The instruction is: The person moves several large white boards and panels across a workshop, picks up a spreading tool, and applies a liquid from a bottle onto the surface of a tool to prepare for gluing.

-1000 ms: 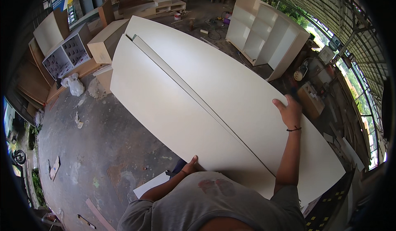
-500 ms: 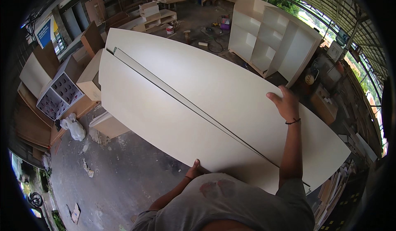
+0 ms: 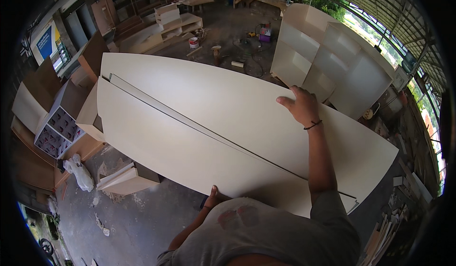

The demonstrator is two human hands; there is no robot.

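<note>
A large white panel (image 3: 218, 99) lies across the view in front of me, its left end farther away than its right. A long dark gap runs along its length, with a narrow white strip (image 3: 142, 95) beside it. My right hand (image 3: 302, 106) grips the far edge, thumb stretched over the top face and fingers curled at the rim. On the near edge, my left hand (image 3: 212, 199) holds the panel close to my body. Its thumb shows on top; the other fingers are mostly hidden.
An open white shelving cabinet (image 3: 327, 57) stands beyond the far edge. Boxes and a patterned-lined cabinet (image 3: 58, 132) crowd the left side. A white plastic bag (image 3: 80, 172) and a pale box (image 3: 128, 178) sit on the grey floor (image 3: 137, 218). Wood offcuts (image 3: 380, 235) lie at lower right.
The panel has shifted left in view, its far left end now lower, and both hands have moved left with it. The surroundings have shifted too. Both hands keep their holds.
</note>
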